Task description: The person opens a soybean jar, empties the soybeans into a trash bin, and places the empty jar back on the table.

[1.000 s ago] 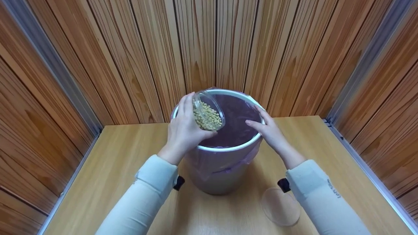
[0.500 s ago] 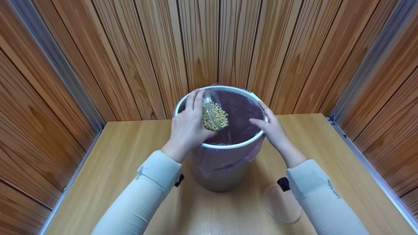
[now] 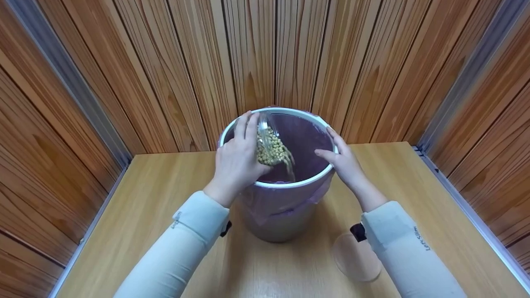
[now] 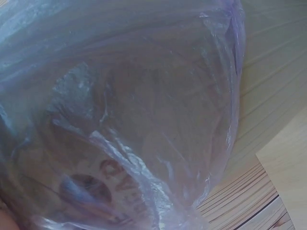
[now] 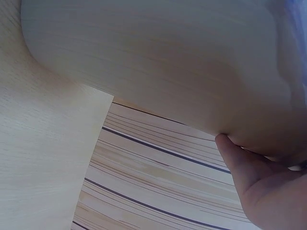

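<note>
In the head view my left hand (image 3: 237,163) grips a clear plastic jar (image 3: 268,121), tipped to the right over a trash can (image 3: 281,229). Pale yellow-green dried beans (image 3: 271,150) fill its lower side, and a thin stream of them falls over the lip into the can. A translucent purple bag (image 3: 308,140) lines the can and folds down over its outside. My right hand (image 3: 345,163) holds the can's white rim at the right, thumb inside. The right wrist view shows fingers of this hand (image 5: 271,191) against the can's outer wall (image 5: 144,48).
A round clear lid (image 3: 357,257) lies on the wooden table (image 3: 165,186) at front right, partly under my right forearm. Wood-plank walls (image 3: 256,54) close in the back and both sides. Loose purple bag film (image 4: 144,96) fills most of the left wrist view.
The jar has tipped further down and moved slightly right, and its beans have slid to the lip and now pour out. My right hand stays on the rim.
</note>
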The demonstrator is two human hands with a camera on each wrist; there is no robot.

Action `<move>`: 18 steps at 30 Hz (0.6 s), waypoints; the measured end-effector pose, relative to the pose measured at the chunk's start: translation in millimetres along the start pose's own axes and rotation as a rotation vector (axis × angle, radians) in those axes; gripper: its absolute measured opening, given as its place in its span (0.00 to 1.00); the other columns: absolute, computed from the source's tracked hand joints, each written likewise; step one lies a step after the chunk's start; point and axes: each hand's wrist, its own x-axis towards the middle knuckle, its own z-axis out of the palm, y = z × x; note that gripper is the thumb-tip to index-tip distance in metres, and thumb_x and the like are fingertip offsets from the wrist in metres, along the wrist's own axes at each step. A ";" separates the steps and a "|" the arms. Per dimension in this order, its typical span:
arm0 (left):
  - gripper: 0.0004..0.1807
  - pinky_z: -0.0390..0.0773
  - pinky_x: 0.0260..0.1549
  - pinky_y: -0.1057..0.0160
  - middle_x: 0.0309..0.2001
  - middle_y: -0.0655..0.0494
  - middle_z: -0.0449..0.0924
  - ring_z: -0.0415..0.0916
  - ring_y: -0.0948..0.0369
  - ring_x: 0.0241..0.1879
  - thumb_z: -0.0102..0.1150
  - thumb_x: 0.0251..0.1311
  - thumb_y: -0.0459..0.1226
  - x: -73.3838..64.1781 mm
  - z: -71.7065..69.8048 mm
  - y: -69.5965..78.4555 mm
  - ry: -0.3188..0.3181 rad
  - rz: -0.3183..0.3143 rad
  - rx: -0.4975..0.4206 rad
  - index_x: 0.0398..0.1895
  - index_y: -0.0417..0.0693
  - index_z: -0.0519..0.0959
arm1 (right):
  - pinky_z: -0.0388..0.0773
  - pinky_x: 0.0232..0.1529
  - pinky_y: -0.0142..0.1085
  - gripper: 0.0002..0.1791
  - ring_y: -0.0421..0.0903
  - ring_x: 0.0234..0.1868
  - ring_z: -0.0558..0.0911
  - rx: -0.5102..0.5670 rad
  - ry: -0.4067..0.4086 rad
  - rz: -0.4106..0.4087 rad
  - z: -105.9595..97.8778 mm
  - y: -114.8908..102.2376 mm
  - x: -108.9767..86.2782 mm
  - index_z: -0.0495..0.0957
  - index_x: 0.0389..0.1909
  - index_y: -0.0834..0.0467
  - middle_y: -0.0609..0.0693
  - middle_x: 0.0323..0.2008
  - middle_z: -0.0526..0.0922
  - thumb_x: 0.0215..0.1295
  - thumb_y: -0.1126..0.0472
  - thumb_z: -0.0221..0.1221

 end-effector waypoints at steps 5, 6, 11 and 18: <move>0.63 0.75 0.23 0.55 0.69 0.50 0.53 0.75 0.55 0.26 0.75 0.30 0.55 -0.6 -0.5 1.1 -0.004 0.003 0.016 0.71 0.49 0.50 | 0.48 0.68 0.51 0.41 0.52 0.72 0.49 0.002 -0.002 0.007 0.3 0.6 -0.8 0.46 0.72 0.54 0.52 0.72 0.48 0.62 0.56 0.55; 0.63 0.75 0.22 0.56 0.69 0.50 0.53 0.74 0.56 0.25 0.75 0.30 0.54 -0.5 -0.5 1.4 -0.004 0.004 0.021 0.71 0.49 0.50 | 0.48 0.68 0.51 0.41 0.52 0.72 0.48 0.005 -0.005 0.008 0.2 0.7 -1.2 0.45 0.73 0.53 0.52 0.73 0.48 0.62 0.56 0.55; 0.62 0.72 0.18 0.57 0.69 0.50 0.53 0.72 0.56 0.22 0.75 0.30 0.53 -0.6 -1.2 2.4 0.004 0.003 0.052 0.71 0.49 0.50 | 0.47 0.68 0.53 0.41 0.52 0.72 0.45 0.014 -0.020 0.007 0.0 0.0 -3.0 0.44 0.73 0.52 0.50 0.73 0.46 0.63 0.55 0.54; 0.63 0.72 0.17 0.57 0.70 0.50 0.52 0.72 0.56 0.22 0.75 0.30 0.53 -1.7 -2.4 3.8 -0.016 0.002 0.081 0.71 0.50 0.49 | 0.47 0.68 0.53 0.41 0.52 0.72 0.46 0.011 -0.013 0.009 0.8 0.1 -2.9 0.45 0.73 0.53 0.51 0.73 0.46 0.63 0.55 0.54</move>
